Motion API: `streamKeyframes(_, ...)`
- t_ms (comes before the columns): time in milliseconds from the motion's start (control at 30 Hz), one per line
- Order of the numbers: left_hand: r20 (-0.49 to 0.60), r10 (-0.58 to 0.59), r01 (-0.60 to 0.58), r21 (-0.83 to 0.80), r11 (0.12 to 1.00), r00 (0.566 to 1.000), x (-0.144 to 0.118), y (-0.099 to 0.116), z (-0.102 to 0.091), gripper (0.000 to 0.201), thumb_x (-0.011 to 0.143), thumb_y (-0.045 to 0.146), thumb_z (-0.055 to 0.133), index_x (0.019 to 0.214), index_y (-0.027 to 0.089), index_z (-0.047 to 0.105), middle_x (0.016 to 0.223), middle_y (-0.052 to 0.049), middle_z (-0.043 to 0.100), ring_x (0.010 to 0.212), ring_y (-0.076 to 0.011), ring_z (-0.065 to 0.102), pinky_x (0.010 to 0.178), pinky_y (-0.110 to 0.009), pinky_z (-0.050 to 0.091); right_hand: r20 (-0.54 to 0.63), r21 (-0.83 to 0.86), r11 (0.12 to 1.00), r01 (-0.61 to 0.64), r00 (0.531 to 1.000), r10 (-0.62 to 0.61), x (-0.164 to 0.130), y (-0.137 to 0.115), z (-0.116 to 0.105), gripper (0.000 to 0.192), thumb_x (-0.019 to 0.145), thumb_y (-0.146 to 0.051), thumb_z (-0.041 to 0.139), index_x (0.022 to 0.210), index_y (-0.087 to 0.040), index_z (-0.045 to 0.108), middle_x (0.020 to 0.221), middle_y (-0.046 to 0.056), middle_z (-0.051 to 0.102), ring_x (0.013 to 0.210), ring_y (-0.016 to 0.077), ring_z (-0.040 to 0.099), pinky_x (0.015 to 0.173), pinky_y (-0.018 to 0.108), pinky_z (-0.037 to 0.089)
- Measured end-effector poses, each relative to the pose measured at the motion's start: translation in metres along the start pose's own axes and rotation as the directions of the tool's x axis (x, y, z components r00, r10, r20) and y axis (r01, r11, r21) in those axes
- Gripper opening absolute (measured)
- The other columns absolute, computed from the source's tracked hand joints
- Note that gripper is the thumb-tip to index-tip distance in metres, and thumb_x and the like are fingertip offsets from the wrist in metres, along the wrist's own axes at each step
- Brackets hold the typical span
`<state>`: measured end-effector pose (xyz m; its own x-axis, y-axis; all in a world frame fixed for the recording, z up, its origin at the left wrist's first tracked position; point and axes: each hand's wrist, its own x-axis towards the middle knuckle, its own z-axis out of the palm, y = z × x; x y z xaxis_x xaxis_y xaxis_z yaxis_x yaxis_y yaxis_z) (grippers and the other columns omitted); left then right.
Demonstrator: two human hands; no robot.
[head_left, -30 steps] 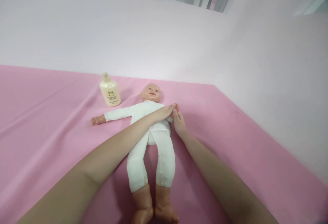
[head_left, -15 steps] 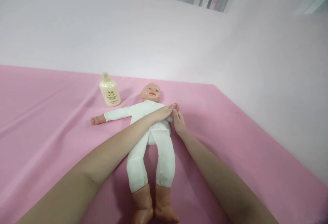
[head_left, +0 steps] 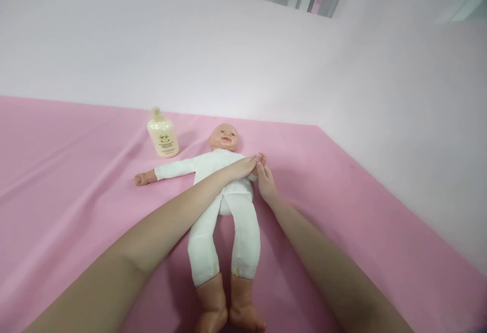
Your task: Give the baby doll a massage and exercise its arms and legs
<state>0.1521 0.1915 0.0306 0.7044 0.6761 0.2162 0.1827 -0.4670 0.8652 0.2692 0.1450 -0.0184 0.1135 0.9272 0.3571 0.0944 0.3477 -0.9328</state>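
Observation:
A baby doll in a white one-piece suit lies on its back on the pink cloth, head toward the wall and bare feet toward me. My left hand reaches across the doll's chest to its far arm. My right hand meets it there from the other side. Both hands close around the doll's small hand and wrist, which they mostly hide. The doll's other arm stretches out to the left.
A cream lotion bottle stands upright on the cloth just left of the doll's head. Pale pink walls rise behind and to the right. The cloth's right edge runs diagonally along the right wall.

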Motion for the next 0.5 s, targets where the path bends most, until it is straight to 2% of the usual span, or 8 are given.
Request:
streamKeyframes(233,0.009,-0.010,0.010,0.006,1.000,1.000,-0.0005,0.0024,-0.0005,0.052,0.096,0.047,0.019,0.103,0.013,0.057,0.097,-0.006,0.064,0.094,-0.0164,0.056,0.094,-0.030,0.040,0.004,0.017,1.000,-0.001,1.000,0.001,0.0001,0.0020,-0.0004,0.065,0.088,-0.059,0.044,0.138,-0.018,0.044,0.142,0.006,0.046,0.135,0.0198,0.039,0.117,0.038,0.025)
streamKeyframes(400,-0.002,-0.043,0.043,0.035,0.998,0.999,-0.0005,0.0022,-0.0011,0.052,0.096,0.046,0.020,0.108,0.013,0.058,0.105,-0.007,0.064,0.103,-0.0173,0.055,0.100,-0.031,0.037,-0.002,0.002,1.000,-0.009,1.000,0.009,-0.0008,-0.0014,0.0002,0.066,0.087,-0.062,0.044,0.139,-0.020,0.044,0.144,0.005,0.044,0.136,0.0205,0.037,0.118,0.038,0.023)
streamKeyframes(500,0.000,-0.074,0.074,-0.005,0.997,0.997,0.0004,0.0002,-0.0010,0.052,0.096,0.047,0.021,0.114,0.014,0.057,0.110,-0.008,0.064,0.109,-0.0183,0.054,0.102,-0.032,0.036,0.000,0.002,1.000,-0.017,1.000,0.017,-0.0009,-0.0025,0.0003,0.067,0.086,-0.062,0.044,0.139,-0.020,0.043,0.143,0.005,0.046,0.135,0.0207,0.039,0.117,0.038,0.024)
